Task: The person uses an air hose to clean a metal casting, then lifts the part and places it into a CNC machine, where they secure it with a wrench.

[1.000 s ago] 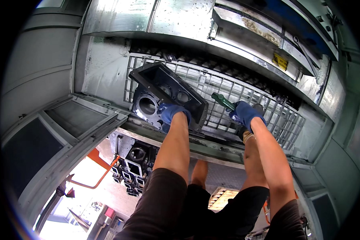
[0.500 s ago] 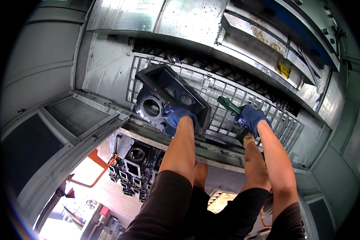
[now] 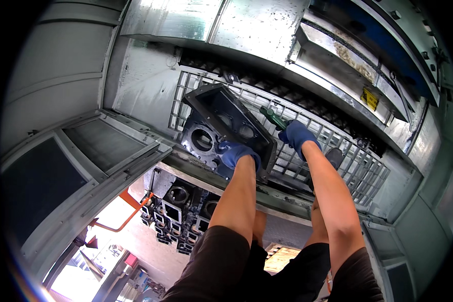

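Note:
A dark metal gearbox housing (image 3: 259, 138), a hollow casting with a rectangular flange and round bores, sits tilted on a metal grate. My left hand (image 3: 238, 154), in a blue glove, is closed on its near side beside the large round bore. My right hand (image 3: 299, 136), also gloved in blue, is wrapped around a green air blow gun (image 3: 273, 118). The gun's thin nozzle points left toward the housing's open cavity. The fingers of both hands are partly hidden.
The slatted grate (image 3: 357, 177) runs along a metal machine enclosure. My shoe (image 3: 333, 157) rests on it near my right forearm. A framed door panel (image 3: 48, 183) stands at the left. Several similar castings (image 3: 173, 214) stand on the floor outside, near an orange bar (image 3: 128, 219).
My right hand has brought the blow gun left, nearer the housing's opening. My left hand stays on the housing. The whole view has shifted slightly.

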Motion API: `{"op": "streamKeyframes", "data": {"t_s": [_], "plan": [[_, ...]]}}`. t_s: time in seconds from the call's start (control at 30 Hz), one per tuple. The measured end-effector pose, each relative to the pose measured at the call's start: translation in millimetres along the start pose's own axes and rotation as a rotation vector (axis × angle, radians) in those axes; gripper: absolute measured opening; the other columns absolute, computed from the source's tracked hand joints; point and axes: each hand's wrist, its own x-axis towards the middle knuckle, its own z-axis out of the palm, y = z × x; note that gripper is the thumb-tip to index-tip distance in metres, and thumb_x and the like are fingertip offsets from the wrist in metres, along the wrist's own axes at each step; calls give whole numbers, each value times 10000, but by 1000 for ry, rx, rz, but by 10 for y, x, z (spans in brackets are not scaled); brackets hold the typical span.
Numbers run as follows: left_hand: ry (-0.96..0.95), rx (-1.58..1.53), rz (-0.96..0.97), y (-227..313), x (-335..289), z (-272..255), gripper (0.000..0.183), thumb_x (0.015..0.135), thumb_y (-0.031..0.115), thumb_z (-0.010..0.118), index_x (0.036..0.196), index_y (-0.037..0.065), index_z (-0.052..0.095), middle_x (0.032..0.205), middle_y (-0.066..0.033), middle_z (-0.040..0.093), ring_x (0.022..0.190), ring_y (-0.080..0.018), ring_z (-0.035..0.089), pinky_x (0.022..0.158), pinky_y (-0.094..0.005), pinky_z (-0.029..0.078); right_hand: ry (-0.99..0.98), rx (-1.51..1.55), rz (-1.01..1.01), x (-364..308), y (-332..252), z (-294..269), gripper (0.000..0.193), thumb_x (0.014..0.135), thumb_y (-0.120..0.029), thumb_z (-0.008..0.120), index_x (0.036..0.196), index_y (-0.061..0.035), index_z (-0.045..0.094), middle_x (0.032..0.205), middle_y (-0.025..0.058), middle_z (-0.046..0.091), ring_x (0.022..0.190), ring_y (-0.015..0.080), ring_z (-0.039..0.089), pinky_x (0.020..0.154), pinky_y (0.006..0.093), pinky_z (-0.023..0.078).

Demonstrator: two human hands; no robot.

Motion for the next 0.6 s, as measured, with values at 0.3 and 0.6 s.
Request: {"op": "streamKeyframes", "data": {"t_s": [0.3,0.6], "plan": [[19,-118,-53,-18,-149,-209,296,944,224,478,1225,173,557,1072,33,637,858,-87,641,580,-269,505,-50,100,10,160,6,-115,275,696,-228,654,865,-14,691,813,212,662,760,350,648,692,381,505],[-75,47,61,-108,-238,-357,306,958,217,453,1248,179,542,1127,46,608,910,-92,615,638,-271,491,8,38,-50,-80,90,-82,321,703,-245,666,949,-40,675,900,215,664,837,369,645,745,400,505]]}}
